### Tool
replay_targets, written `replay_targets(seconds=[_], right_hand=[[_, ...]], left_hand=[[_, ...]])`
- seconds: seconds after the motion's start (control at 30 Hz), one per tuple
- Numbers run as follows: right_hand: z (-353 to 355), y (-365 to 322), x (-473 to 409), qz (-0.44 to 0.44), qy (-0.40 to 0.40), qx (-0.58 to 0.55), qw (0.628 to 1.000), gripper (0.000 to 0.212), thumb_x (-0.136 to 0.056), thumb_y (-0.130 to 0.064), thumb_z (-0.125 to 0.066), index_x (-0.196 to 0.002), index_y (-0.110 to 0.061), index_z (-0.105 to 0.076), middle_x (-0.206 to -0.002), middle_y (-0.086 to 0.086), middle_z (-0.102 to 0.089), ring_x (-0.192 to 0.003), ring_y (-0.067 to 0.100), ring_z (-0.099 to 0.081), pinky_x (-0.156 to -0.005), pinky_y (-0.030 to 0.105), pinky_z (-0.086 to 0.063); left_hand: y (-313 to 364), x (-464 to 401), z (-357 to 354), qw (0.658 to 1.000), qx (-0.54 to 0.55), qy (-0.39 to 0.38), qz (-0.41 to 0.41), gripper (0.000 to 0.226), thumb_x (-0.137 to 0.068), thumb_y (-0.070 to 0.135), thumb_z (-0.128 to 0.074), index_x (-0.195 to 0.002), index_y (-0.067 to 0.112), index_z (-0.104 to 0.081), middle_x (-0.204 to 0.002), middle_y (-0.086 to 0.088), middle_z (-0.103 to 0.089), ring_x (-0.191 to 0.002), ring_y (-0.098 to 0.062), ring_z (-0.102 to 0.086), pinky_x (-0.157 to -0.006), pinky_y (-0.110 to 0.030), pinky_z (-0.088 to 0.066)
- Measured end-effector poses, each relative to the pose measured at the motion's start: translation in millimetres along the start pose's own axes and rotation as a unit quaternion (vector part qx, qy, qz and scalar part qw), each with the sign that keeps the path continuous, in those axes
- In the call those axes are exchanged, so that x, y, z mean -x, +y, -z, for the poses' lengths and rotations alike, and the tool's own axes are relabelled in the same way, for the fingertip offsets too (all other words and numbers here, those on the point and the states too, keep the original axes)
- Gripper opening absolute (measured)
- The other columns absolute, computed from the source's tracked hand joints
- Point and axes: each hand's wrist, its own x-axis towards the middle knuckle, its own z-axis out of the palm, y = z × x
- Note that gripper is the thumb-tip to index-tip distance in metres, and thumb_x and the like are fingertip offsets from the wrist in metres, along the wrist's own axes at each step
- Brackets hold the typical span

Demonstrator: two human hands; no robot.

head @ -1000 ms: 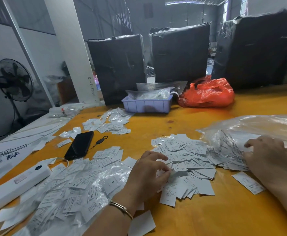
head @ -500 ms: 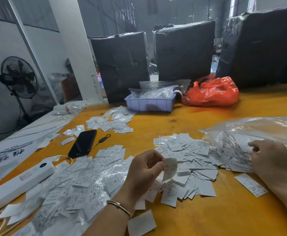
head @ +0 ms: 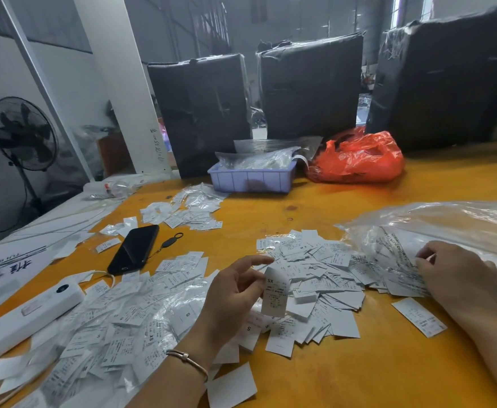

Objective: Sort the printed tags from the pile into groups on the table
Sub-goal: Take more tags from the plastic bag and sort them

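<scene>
My left hand [head: 232, 293] holds one white printed tag [head: 275, 293] upright above the table; it reads "SX" at the top. Under it lies the middle pile of loose tags [head: 320, 272]. A wider spread of tags, some in clear wrap [head: 117, 322], covers the near left. A smaller group of tags [head: 188, 212] lies farther back. My right hand [head: 459, 275] rests on tags at the mouth of a clear plastic bag [head: 435, 225]; whether it grips one I cannot tell. A single tag [head: 419, 316] lies alone beside it.
On the yellow table [head: 359, 363] lie a black phone [head: 135, 250] and a white box [head: 26, 319] at left. A lilac tray [head: 251, 179] and an orange bag [head: 359, 159] stand at the back, before black wrapped bales [head: 309, 86]. A fan [head: 20, 134] stands far left.
My left hand picked a tag out of the middle pile and raised it upright, turning its printed face toward me. The right hand stayed on the bag's tags.
</scene>
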Motion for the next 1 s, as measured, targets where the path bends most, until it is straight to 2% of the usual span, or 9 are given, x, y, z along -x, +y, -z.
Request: replay_targets(seconds=[0.2,0.23,0.3,0.37,0.47,0.57,0.7,0.87,1.0], right_hand=[[0.9,-7.1,-0.6,0.028,0.110,0.005,0.994,0.007,-0.084,-0.010,-0.067,-0.077,-0.011,-0.070,-0.097,0.019,-0.061,-0.089,0.039,-0.054,-0.074,0.040,-0.034],[-0.7,-7.7,-1.6,0.030,0.102,0.012,0.994,0.003,-0.084,-0.011,-0.067,-0.085,-0.010,-0.070,-0.103,0.020,-0.060,-0.093,0.040,-0.054,-0.075,0.040,-0.035],[-5.2,-5.2,-6.9,0.006,0.027,0.058,0.998,0.027,-0.085,-0.017,-0.064,-0.112,-0.014,-0.063,-0.118,0.019,-0.056,-0.106,0.039,-0.051,-0.084,0.043,-0.036],[-7.8,-4.2,-9.3,-0.001,-0.019,0.097,0.995,0.037,-0.087,-0.020,-0.059,-0.124,-0.019,-0.059,-0.124,0.015,-0.056,-0.113,0.036,-0.048,-0.090,0.042,-0.035],[-8.4,-6.1,-10.0,0.008,0.014,0.069,0.997,0.017,-0.088,-0.019,-0.060,-0.101,-0.019,-0.071,-0.107,0.011,-0.064,-0.104,0.034,-0.052,-0.084,0.038,-0.030],[-6.9,-6.7,-9.2,0.017,0.057,0.009,0.998,0.010,-0.087,-0.018,-0.063,-0.085,-0.019,-0.072,-0.091,0.010,-0.066,-0.093,0.034,-0.055,-0.081,0.038,-0.029],[-9.2,-6.8,-9.8,0.031,0.054,-0.021,0.998,0.011,-0.088,-0.013,-0.059,-0.084,-0.014,-0.069,-0.092,0.013,-0.066,-0.095,0.036,-0.053,-0.081,0.041,-0.036],[-9.2,-13.3,-9.4,0.068,0.134,-0.081,0.985,0.008,-0.091,-0.007,-0.055,-0.093,-0.005,-0.062,-0.082,0.020,-0.065,-0.083,0.040,-0.058,-0.076,0.044,-0.041],[-8.8,-18.6,-5.9,0.061,0.108,-0.165,0.978,0.012,-0.083,0.003,-0.060,-0.092,-0.001,-0.066,-0.082,0.016,-0.067,-0.073,0.032,-0.056,-0.067,0.033,-0.040]], left_hand=[[3.1,0.9,1.3,1.000,-0.022,-0.007,0.002,0.030,-0.093,-0.002,-0.055,-0.098,0.023,-0.070,-0.080,0.004,-0.074,-0.072,-0.005,-0.066,-0.061,-0.017,-0.050],[3.7,1.5,1.1,1.000,-0.023,-0.010,0.005,0.030,-0.093,-0.003,-0.055,-0.096,0.023,-0.070,-0.080,0.003,-0.074,-0.071,-0.005,-0.066,-0.060,-0.018,-0.051],[5.5,2.5,0.1,0.999,-0.033,-0.022,0.011,0.027,-0.093,0.000,-0.055,-0.092,0.023,-0.070,-0.080,0.006,-0.074,-0.071,-0.006,-0.067,-0.058,-0.017,-0.050],[5.9,4.6,-0.6,0.998,-0.047,-0.028,0.011,0.026,-0.093,0.002,-0.055,-0.089,0.023,-0.070,-0.079,0.008,-0.074,-0.071,-0.006,-0.067,-0.055,-0.016,-0.048],[6.9,6.6,-1.9,0.997,-0.072,-0.031,0.009,0.027,-0.093,0.005,-0.055,-0.087,0.025,-0.070,-0.080,0.009,-0.073,-0.074,-0.009,-0.068,-0.054,-0.020,-0.051],[7.6,6.4,-3.4,0.996,-0.085,-0.031,0.012,0.026,-0.093,0.007,-0.055,-0.086,0.027,-0.070,-0.081,0.010,-0.074,-0.077,-0.009,-0.069,-0.055,-0.022,-0.053],[8.3,6.2,-4.1,0.995,-0.096,-0.019,0.012,0.026,-0.092,0.006,-0.055,-0.085,0.025,-0.070,-0.079,0.011,-0.073,-0.073,-0.005,-0.068,-0.049,-0.016,-0.046],[10.9,5.5,-4.6,0.994,-0.107,-0.006,0.021,0.021,-0.092,0.006,-0.056,-0.086,0.021,-0.069,-0.078,0.010,-0.073,-0.072,-0.005,-0.069,-0.050,-0.021,-0.046],[12.6,6.5,-3.7,0.994,-0.111,-0.006,0.021,0.019,-0.092,0.007,-0.056,-0.087,0.020,-0.069,-0.081,0.011,-0.074,-0.075,-0.004,-0.069,-0.052,-0.027,-0.048]])
